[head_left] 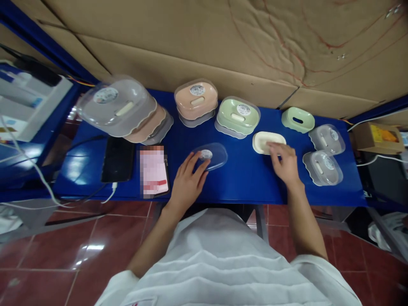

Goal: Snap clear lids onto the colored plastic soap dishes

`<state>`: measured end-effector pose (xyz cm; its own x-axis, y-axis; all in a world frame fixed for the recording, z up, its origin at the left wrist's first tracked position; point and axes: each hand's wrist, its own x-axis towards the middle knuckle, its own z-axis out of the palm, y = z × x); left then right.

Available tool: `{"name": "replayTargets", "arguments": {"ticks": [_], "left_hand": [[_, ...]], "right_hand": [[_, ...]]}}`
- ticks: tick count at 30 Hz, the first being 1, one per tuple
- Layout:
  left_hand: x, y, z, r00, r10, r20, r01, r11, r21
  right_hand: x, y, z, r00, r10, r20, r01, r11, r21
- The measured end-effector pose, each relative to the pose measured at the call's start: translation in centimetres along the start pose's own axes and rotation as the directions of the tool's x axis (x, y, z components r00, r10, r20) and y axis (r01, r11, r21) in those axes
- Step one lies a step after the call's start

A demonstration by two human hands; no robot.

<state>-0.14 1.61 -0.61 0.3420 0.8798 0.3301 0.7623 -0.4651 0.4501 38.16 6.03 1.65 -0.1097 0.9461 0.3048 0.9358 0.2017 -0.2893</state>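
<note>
My left hand [188,180] lies with spread fingers at the left end of a clear plastic lid [219,154] with a round label. The lid rests on the blue table. My right hand [286,165] reaches the front right edge of a cream oval dish [260,142], fingertips on it and thumb apart from the index finger. Behind the dish, to the right, sits a green cover with an oval slot [298,114]. Two clear-lidded pieces, one farther back [325,138] and one nearer [321,167], lie right of my right hand.
Along the back stand a green lidded box [238,114], a pink lidded box [195,100] and a stack of larger boxes [117,104]. A lit phone [153,170] and a dark phone [117,159] lie at left, near white cables. A cardboard wall [191,46] closes the back.
</note>
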Motion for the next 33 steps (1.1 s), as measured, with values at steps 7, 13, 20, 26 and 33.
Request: {"name": "replayTargets", "arguments": {"ticks": [7, 13, 20, 26, 33], "left_hand": [[0.6, -1.2, -0.4, 0.987, -0.109, -0.115, 0.109, 0.994, -0.007], [1.0, 2.2, 0.7, 0.995, 0.103, -0.011, -0.104, 0.991, -0.083], [1.8, 3.1, 1.0, 0.993, 0.113, 0.017, -0.110, 0.985, -0.135], [1.4, 2.9, 0.2, 0.990, 0.136, 0.040, -0.127, 0.975, -0.183], [0.7, 3.0, 0.1, 0.973, 0.222, 0.068, -0.210, 0.966, -0.153]], "right_hand": [[6.3, 6.5, 0.3, 0.942, 0.330, -0.066, -0.335, 0.900, -0.278], [1.6, 1.7, -0.1, 0.983, 0.172, -0.069, -0.183, 0.961, -0.208], [-2.6, -6.8, -0.3, 0.999, -0.044, -0.024, 0.040, 0.990, -0.133], [-2.9, -10.7, 1.7, 0.989, -0.141, 0.050, 0.147, 0.978, -0.145], [-5.0, -12.5, 0.8, 0.898, -0.391, 0.202, 0.394, 0.919, 0.025]]}}
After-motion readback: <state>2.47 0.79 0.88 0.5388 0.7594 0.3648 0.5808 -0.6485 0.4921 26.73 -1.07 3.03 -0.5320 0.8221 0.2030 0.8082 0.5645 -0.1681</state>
